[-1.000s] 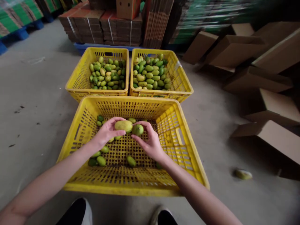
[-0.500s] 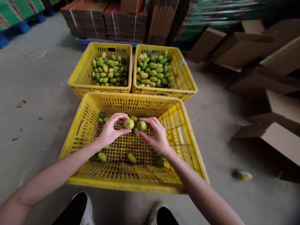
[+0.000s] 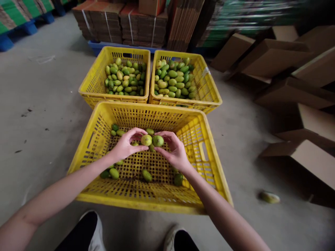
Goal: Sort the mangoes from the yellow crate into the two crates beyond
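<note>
so in the head view, the only one here, both hands are out over the near yellow crate, each with one fruit. the left hand point(image 3: 127, 144) has the yellowish fruit point(image 3: 146, 140), fingers curled over the top and thumb underneath, so its grip is only as wide as the fruit. the right hand point(image 3: 176, 150) does the same with the greener fruit point(image 3: 158, 141), also closed just around it. both are turned end-on to the camera, side by side; can't tell if they actually touch. my guess is the fingertip hold is there to leave most of the skin uncovered.

the near crate point(image 3: 146, 115) sits right by the person's shoes point(image 3: 97, 237), which i'd say keeps it in easy reach, and anything dropped would just land inside. on its floor there's a loose scatter, like the oval fruit point(image 3: 147, 175) near the front side.

behind it, the left back crate point(image 3: 90, 78) and right back crate point(image 3: 209, 83) stand side by side, with way more fruit in each, probably kept close so the arms can get there. beyond are strapped cardboard stacks point(image 3: 96, 28), open boxes point(image 3: 282, 57) off to the right, and one stray fruit point(image 3: 270, 197) on the ground.
</note>
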Demonstrator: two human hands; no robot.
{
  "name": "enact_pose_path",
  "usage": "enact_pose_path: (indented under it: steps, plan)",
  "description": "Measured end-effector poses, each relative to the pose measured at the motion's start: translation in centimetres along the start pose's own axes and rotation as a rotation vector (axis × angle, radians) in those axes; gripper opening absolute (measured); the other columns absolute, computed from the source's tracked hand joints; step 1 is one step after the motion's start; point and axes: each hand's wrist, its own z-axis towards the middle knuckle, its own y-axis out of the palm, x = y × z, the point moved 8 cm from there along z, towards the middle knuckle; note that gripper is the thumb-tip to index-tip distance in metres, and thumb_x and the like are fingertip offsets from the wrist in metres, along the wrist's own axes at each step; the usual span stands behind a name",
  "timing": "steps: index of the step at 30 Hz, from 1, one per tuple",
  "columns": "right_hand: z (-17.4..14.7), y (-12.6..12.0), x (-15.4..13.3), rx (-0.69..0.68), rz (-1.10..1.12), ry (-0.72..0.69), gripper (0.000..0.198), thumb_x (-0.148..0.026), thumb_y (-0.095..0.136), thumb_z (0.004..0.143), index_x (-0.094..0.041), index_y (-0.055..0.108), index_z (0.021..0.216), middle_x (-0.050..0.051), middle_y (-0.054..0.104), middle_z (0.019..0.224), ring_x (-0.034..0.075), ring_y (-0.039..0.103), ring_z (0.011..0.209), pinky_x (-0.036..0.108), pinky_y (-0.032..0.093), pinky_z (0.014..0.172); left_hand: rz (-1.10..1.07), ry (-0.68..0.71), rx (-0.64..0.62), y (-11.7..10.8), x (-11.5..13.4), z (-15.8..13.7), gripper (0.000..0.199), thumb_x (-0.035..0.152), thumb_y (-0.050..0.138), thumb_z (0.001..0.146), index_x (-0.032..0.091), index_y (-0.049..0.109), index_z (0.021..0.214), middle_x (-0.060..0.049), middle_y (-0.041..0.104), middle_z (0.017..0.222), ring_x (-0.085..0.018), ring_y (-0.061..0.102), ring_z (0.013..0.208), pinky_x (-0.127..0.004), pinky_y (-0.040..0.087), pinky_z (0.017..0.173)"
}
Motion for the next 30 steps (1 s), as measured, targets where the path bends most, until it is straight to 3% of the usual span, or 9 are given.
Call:
enact_pose_path:
  steps: [3,7,11,14,17,22,26,30]
  plan:
    - [0.0,0.1,0.6,-0.013,0.157,0.115,0.057,-0.042,0.084,0.069,-0.026,0.055,0.116,0.003,0.068,0.098,0.02,0.066,0.088,0.035,0.056,0.081,-0.046,-0.126,-0.014,-0.1,-0.6,0.1,0.048,0.039,0.087,0.059,0.018,0.062,0.094,-0.004,0.068,0.094,-0.016,0.064,0.084,-0.03,0.053,0.08]
    - [-0.3,1.6,2.5,-0.118,0.418,0.339,0.067,-0.053,0.081,0.07,-0.025,0.05,0.122,-0.004,0.065,0.071,0.014,0.061,0.055,0.028,0.054,0.053,-0.222,-0.431,-0.141,1.0,-2.8,-0.4,0.054,0.062,0.079,0.062,0.015,0.062,0.083,-0.003,0.066,0.075,-0.013,0.061,0.063,-0.026,0.051,0.06]
    - [-0.4,2.2,3.3,-0.115,0.499,0.393,0.062,-0.061,0.075,0.072,-0.022,0.055,0.115,-0.004,0.064,0.067,0.013,0.058,0.049,0.028,0.052,0.05,-0.328,-0.551,-0.181,1.5,-4.1,-0.9,0.058,0.07,0.073,0.065,0.014,0.064,0.08,-0.004,0.065,0.067,-0.011,0.056,0.053,-0.026,0.049,0.055]
    - [-0.3,2.1,2.9,-0.106,0.486,0.358,0.059,-0.052,0.079,0.072,-0.024,0.055,0.118,-0.003,0.066,0.075,0.013,0.061,0.056,0.029,0.056,0.057,-0.323,-0.518,-0.157,1.2,-4.0,-0.7,0.05,0.059,0.076,0.069,0.015,0.066,0.088,-0.007,0.069,0.081,-0.014,0.062,0.067,-0.027,0.052,0.065]
    - [-0.1,1.8,2.4,-0.068,0.456,0.302,0.064,-0.042,0.083,0.07,-0.028,0.053,0.125,-0.002,0.069,0.087,0.016,0.067,0.069,0.033,0.059,0.07,-0.268,-0.379,-0.072,0.2,-2.9,0.0,0.045,0.041,0.084,0.064,0.018,0.065,0.097,-0.006,0.069,0.1,-0.016,0.065,0.089,-0.029,0.052,0.082]
    - [0.1,1.4,1.9,-0.015,0.366,0.2,0.059,-0.034,0.087,0.067,-0.029,0.058,0.119,0.002,0.071,0.105,0.02,0.069,0.093,0.037,0.057,0.088,-0.26,-0.268,-0.001,-0.5,-1.8,0.4,0.048,0.023,0.089,0.055,0.018,0.065,0.096,-0.003,0.069,0.098,-0.014,0.064,0.088,-0.028,0.052,0.083]
    - [-0.1,0.9,1.3,0.046,0.261,0.113,0.049,-0.034,0.087,0.068,-0.028,0.062,0.109,0.003,0.069,0.112,0.021,0.067,0.099,0.038,0.055,0.091,-0.257,-0.228,0.01,-0.6,-1.5,0.5,0.051,0.022,0.089,0.056,0.018,0.07,0.103,-0.006,0.073,0.101,-0.018,0.067,0.092,-0.031,0.054,0.086]
    - [-0.3,0.9,1.1,0.05,0.23,0.112,0.047,-0.035,0.086,0.069,-0.027,0.062,0.109,0.003,0.069,0.107,0.02,0.068,0.094,0.037,0.056,0.088,-0.231,-0.214,0.047,-1.0,-1.6,0.5,0.053,0.035,0.087,0.061,0.018,0.073,0.109,-0.007,0.077,0.101,-0.023,0.07,0.098,-0.037,0.054,0.092]
